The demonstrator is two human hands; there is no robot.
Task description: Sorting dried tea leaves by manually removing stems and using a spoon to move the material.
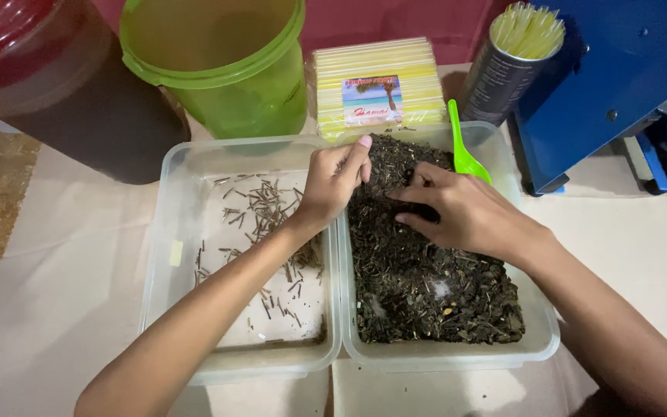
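My right hand point(465, 216) rakes the dried leaves point(426, 286) in the right tub point(538, 340), fingers loosely spread; I should sift shallowly. My left hand point(333, 181) pinches leaf bits above the stems point(260, 212) in the left tub point(171, 255).

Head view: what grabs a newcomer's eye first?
Two hands meet mid-frame over a clear tub of dark dried leaves: the left hand pinches at its rim, the right hand digs in. Beside it, left, a second tub holds thin sticks; a green bucket stands behind.
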